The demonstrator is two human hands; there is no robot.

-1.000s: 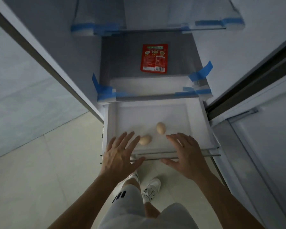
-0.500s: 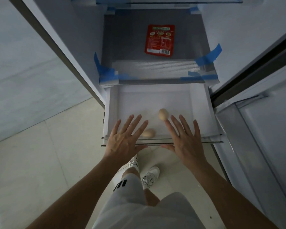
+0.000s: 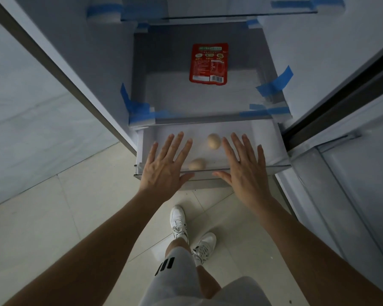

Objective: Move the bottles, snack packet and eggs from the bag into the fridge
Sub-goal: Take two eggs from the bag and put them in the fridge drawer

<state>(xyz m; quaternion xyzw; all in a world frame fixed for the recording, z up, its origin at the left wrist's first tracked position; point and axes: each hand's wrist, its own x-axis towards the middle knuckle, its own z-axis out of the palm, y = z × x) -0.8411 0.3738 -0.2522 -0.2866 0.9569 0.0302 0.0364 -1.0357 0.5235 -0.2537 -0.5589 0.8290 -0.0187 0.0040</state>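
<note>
Your fridge (image 3: 307, 51) stands open in front of you, its pale inner walls running down to a tiled floor (image 3: 53, 217) where your white shoes (image 3: 178, 221) show below. Inside, a glass shelf (image 3: 164, 89) sits above a white drawer (image 3: 272, 146) that is pulled partway out, with a clear front wall. Your left hand (image 3: 164, 168) and your right hand (image 3: 245, 171) are both flat, fingers straight and spread, holding nothing. They lie over the drawer's front edge with the fingers reaching across its inside and the thumbs below the rim. The snack packet (image 3: 209, 63) lies flat on the glass shelf, towards the back. It is a red rectangular pouch with a green band across the top, small printed panels and a white barcode at its near right corner. Two eggs sit loose on the drawer floor, pale tan and smooth, apart from each other. The farther egg (image 3: 214, 141) rests between your two hands, close to your right index finger. The nearer egg (image 3: 196, 164) lies just inside the front wall, beside your left index finger. Strips of blue tape (image 3: 276, 81) stick to the shelf corners and the fridge walls.
</note>
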